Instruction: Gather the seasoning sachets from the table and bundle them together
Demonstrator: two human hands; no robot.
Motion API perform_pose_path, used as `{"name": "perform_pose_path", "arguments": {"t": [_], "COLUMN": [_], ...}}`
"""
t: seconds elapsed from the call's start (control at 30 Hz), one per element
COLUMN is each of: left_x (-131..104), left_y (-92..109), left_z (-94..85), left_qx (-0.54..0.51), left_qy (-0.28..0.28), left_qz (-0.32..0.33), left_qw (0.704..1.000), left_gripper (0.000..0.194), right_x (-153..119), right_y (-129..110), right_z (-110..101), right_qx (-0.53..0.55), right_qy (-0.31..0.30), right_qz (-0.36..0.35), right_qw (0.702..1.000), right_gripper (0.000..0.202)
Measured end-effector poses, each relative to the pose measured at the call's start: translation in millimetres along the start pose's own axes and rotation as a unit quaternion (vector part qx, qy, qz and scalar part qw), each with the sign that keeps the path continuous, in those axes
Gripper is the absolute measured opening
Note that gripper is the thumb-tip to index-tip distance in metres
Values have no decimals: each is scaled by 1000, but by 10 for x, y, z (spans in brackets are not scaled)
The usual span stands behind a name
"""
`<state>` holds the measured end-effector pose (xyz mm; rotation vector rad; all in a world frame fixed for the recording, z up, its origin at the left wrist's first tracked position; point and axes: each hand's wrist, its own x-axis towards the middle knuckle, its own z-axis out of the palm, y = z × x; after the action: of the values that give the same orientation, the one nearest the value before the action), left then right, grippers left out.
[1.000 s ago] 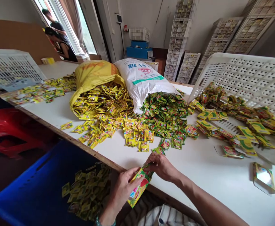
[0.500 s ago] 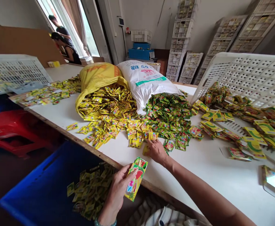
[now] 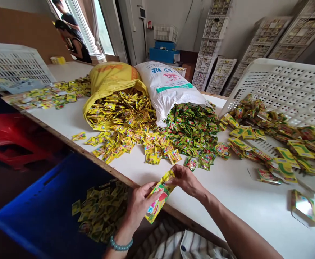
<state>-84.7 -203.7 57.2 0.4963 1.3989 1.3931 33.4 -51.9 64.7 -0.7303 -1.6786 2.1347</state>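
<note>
My left hand (image 3: 139,205) grips a colourful printed pouch (image 3: 157,201) over the near table edge. My right hand (image 3: 186,180) pinches a small yellow sachet (image 3: 167,176) at the pouch's top opening. Just beyond lie a heap of yellow sachets (image 3: 125,126) spilling from a yellow sack (image 3: 110,77), and a heap of green sachets (image 3: 192,129) spilling from a white sack (image 3: 168,86).
A tipped white crate (image 3: 287,90) at right spills larger pouches (image 3: 265,140); one box (image 3: 303,207) lies near. A blue bin (image 3: 39,208) with filled packets (image 3: 100,212) sits below left, beside a red stool (image 3: 14,140). Two people stand by the window (image 3: 71,34). Crate stacks line the back wall.
My right hand reached out to the yellow heap, picked a sachet and came back to the pouch in my left hand.
</note>
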Motion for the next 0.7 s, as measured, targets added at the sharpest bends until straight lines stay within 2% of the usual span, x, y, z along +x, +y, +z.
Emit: {"name": "perform_pose_path", "arguments": {"t": [0.07, 0.27, 0.43, 0.57, 0.63, 0.7], "left_x": [-23, -92, -86, -58, -46, -37], "left_y": [10, 56, 91, 85, 68, 44], "left_z": [27, 120, 118, 99, 92, 86], "left_qx": [2, -22, 4, 17, 3, -15], "left_qy": [-7, 27, 13, -31, -28, -18], "left_qz": [1, -2, 12, 15, 10, 1], "left_qw": [1000, 999, 1000, 999, 1000, 1000], "left_gripper": [39, 37, 39, 38, 39, 41], "right_x": [-23, -97, -120, -174, -202, -220], "right_y": [-6, -92, -116, -180, -219, -231], "right_z": [-19, -52, -21, -15, -34, -47], "right_qx": [-41, -246, -273, -291, -288, -285], "right_qy": [-20, -3, 34, -27, -42, -26], "right_qz": [2, -43, -38, -57, -67, -78], "right_qw": [999, 968, 961, 955, 954, 955], "right_gripper": [43, 29, 19, 10, 12, 23]}}
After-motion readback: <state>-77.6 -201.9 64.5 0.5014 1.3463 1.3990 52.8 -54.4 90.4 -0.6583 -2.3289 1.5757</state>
